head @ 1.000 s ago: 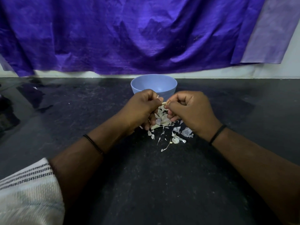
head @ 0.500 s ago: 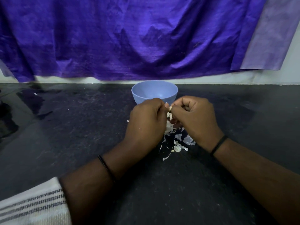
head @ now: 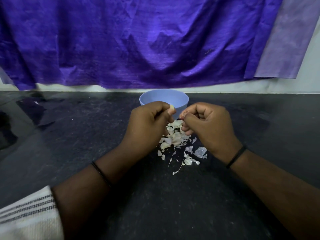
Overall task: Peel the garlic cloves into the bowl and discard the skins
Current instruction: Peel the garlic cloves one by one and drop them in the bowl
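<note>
Left hand: the left hand (head: 149,121) is curled, its fingers (head: 170,113) pinching a small pale garlic clove (head: 172,108) at the thumb tip, just in front of the bowl's near wall.
Right hand: the right hand (head: 207,125) is curled too, thumb and forefinger pressed together at its left edge; something small and reddish shows there, too small to tell what it is.
Gap: the two hands sit close but apart, with the clove on the left side of the gap.
Bowl: a round light-blue plastic bowl (head: 150,99) stands on the worktop behind the hands, whose knuckles cover its lower front; what lies inside cannot be told.
Skins: a loose heap of papery white garlic skins (head: 174,139) lies on the worktop under and between the hands, with scattered flakes trailing toward the viewer and to the right.
Worktop: a dark, speckled stone worktop (head: 69,135) carries everything.
Backdrop: a creased purple cloth (head: 138,40) hangs over the wall behind the bowl.
Wrists: a thin black band (head: 236,156) rings the right wrist and another the left; a white striped sleeve (head: 29,215) shows at the lower left corner.
</note>
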